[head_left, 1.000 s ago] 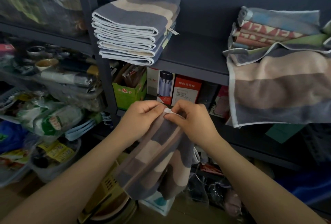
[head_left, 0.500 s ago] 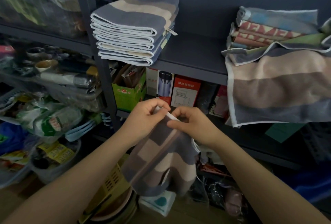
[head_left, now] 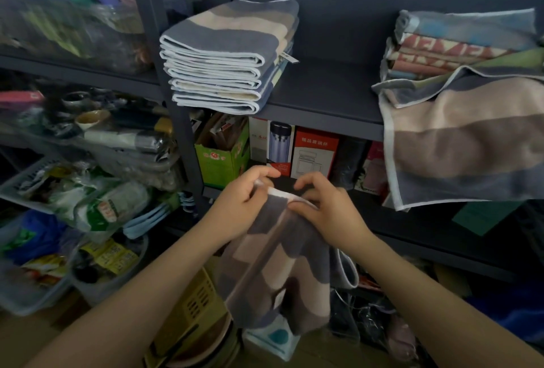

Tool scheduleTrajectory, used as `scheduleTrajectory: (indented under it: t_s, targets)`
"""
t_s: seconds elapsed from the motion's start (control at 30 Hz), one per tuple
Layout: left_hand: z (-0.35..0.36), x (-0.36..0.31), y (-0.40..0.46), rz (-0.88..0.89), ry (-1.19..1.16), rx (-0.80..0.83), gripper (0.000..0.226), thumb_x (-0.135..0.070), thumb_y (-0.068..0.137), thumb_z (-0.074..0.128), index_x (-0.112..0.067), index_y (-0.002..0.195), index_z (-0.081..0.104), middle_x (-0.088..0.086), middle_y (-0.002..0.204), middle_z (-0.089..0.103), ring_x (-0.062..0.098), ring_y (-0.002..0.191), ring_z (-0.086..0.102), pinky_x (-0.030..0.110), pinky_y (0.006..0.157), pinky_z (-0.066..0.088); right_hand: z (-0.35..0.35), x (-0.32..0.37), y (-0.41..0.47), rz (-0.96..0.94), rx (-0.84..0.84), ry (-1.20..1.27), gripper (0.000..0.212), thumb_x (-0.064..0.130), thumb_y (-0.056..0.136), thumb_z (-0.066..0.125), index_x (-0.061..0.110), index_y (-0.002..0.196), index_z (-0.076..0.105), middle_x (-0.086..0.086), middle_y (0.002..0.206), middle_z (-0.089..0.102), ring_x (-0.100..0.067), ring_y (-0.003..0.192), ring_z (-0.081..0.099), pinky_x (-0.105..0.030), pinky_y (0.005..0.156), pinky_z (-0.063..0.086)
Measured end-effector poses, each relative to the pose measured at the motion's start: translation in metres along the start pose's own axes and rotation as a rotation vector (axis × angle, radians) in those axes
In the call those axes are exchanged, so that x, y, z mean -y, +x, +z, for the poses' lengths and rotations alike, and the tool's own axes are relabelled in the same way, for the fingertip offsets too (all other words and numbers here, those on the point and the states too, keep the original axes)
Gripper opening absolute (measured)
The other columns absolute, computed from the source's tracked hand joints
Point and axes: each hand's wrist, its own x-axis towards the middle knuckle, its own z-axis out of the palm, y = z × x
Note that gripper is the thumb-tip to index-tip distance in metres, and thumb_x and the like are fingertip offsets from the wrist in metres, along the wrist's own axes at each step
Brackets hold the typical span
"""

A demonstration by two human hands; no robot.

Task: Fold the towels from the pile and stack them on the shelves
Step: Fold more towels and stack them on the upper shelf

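Seen from a head camera, looking down at two bare forearms before dark shelving. At 6 o'clock, slightly above centre-bottom: striped towel (head_left: 276,264) hanging in the air, pinched at its white top hem by left hand (head_left: 244,205) and right hand (head_left: 326,208), fingers of both curled onto the edge. Compared with a second ago: hands raised a little and drawn slightly apart, a short run of hem now stretched between them. Probably sorting out corners before a first fold; no fold made yet. At 12 o'clock: folded stack (head_left: 229,55) on the shelf (head_left: 323,96). At 3 o'clock: unfolded pile (head_left: 465,120), one towel draped over the shelf lip, cut off by the frame edge. Fingertips partly hidden behind cloth; towel's lower half bunched, corners indistinguishable. Left-side shelf clutter blurred.
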Motion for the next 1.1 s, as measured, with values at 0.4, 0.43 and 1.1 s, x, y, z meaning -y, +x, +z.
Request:
scheduleTrajectory:
  t_s: [0.4,0.43,1.1]
  targets:
    - [0.018,0.01,-0.004,0.227,0.64,0.082,0.037,-0.037,0.082,0.022,-0.015,0.09,0.05,-0.002,0.078,0.051,0.021,0.071,0.056,0.03,0.052,0.034,0.018,-0.001,0.004,-0.1,0.042,-0.135,0.012,0.023,0.085,0.062,0.013,0.089,0.068,-0.006,0.075,0.068,-0.019,0.07,0.062,-0.042,0.066,0.05]
    - [0.014,0.011,-0.003,0.287,0.675,0.067,0.037,-0.038,0.08,0.022,-0.016,0.083,0.051,-0.004,0.07,0.048,0.021,0.063,0.056,0.026,0.045,0.026,0.015,-0.001,0.004,-0.09,0.101,-0.09,0.014,0.025,0.085,0.063,0.012,0.088,0.068,-0.004,0.074,0.067,-0.017,0.068,0.061,-0.039,0.064,0.049]
    - [-0.02,0.071,-0.009,0.032,1.024,0.18,0.033,-0.052,0.091,0.043,-0.023,0.091,0.061,0.001,0.073,0.057,0.021,0.079,0.062,0.028,0.051,0.034,0.007,-0.087,-0.001,0.327,0.491,-0.771,0.03,0.031,0.089,0.054,0.022,0.117,0.05,-0.009,0.113,0.057,-0.032,0.102,0.057,-0.037,0.074,0.044]
